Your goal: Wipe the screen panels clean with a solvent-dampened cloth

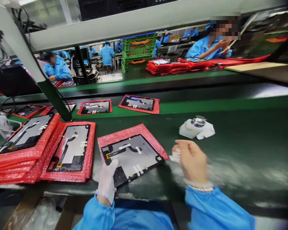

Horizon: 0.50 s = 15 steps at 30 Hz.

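A tablet display panel (145, 153), grey-backed with a black border, black flex cable and white tape strips, lies tilted on a pink bubble-wrap sleeve (144, 131). My left hand (107, 180), in a white glove, grips the panel's near left corner, thumb on top and fingers mostly hidden. To the right of the panel, my bare right hand (192, 158) is closed on a crumpled white wipe (175, 156). Just beyond that hand stands a white bottle (189, 128) with a round metal top, white wipes (206, 130) beside it.
Stacks of pink sleeves (26, 166) with similar panels (70, 148) fill the left. More panels (139, 103) lie along the green far strip. A slanted post (55, 99) rises at the left near a small white fan (2, 124). Co-workers (204, 48) sit beyond the bench.
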Available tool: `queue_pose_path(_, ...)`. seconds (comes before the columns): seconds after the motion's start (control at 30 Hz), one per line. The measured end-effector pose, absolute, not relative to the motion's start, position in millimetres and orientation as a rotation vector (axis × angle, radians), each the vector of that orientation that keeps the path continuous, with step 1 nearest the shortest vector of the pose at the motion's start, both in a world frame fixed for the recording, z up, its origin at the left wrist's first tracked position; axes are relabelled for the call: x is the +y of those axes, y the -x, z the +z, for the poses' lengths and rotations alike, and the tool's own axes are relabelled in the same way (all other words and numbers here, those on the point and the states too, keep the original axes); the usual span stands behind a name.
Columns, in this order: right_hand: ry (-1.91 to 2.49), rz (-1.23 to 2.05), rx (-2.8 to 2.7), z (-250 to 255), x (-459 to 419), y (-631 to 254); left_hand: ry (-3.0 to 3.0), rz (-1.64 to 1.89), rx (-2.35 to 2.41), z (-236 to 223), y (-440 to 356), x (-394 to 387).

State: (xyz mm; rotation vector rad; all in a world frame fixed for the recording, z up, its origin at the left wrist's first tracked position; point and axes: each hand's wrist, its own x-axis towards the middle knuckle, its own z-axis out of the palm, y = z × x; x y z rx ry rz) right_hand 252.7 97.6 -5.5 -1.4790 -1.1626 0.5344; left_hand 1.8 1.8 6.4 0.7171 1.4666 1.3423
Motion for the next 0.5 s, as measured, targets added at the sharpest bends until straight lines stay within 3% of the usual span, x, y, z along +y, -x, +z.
queue_pose_path(0.2,1.046,0.404,-2.194,-33,77,-180,-0.677,1.203,1.359,-11,-3,25)
queue_pose_path(0.5,1.168,0.251,-2.432,-32,82,-156,-0.768,1.097,1.588,-29,2,30)
